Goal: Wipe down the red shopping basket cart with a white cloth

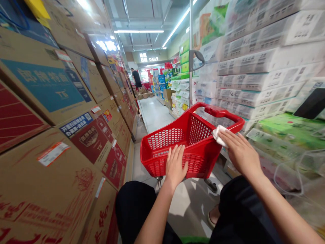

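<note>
In front of my knees stands a red plastic shopping cart (162, 153) with perforated sides, turned at an angle. My left hand (176, 166) lies against its near side, the fingers stretched out over the upper rim and holding nothing. A crumpled white wipe (219, 135), paper or cloth I cannot tell, is pressed under the fingers of my right hand (241, 150). That wipe touches the cart's upper corner, just below the red handle (220, 112). Part of the wipe is hidden by the fingers.
Stacked cardboard cartons (61, 159) wall the left side. White packs (254, 81) are piled on the right, with a dark phone-like object (311, 104) above green packs (291, 128). A metal pole (191, 81) rises behind the cart. A person (136, 78) stands far down the aisle.
</note>
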Available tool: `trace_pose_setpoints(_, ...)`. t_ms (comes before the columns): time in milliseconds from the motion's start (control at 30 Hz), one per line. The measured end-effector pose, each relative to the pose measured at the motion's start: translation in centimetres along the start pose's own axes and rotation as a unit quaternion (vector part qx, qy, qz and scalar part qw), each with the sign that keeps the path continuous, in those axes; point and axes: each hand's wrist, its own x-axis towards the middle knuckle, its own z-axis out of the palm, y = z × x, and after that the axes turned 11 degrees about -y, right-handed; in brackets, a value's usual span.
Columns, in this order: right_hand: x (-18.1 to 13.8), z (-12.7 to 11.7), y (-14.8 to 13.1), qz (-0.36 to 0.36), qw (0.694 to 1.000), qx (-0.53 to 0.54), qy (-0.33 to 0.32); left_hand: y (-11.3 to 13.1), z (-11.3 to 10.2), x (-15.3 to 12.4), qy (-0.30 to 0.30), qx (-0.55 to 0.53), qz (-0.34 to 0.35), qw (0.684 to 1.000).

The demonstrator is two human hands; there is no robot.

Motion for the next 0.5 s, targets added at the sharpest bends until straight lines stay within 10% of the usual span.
trace_pose_setpoints(333,0.5,3.1,-8.0,-0.094,0.993,0.061,-0.037,1.5,0.2,-0.6,0.001,0.038,-0.009,0.999)
trace_pose_setpoints(500,0.0,1.8,-4.2,-0.068,0.995,0.061,-0.033,1.4,-0.3,-1.0,-0.007,0.034,-0.005,0.999)
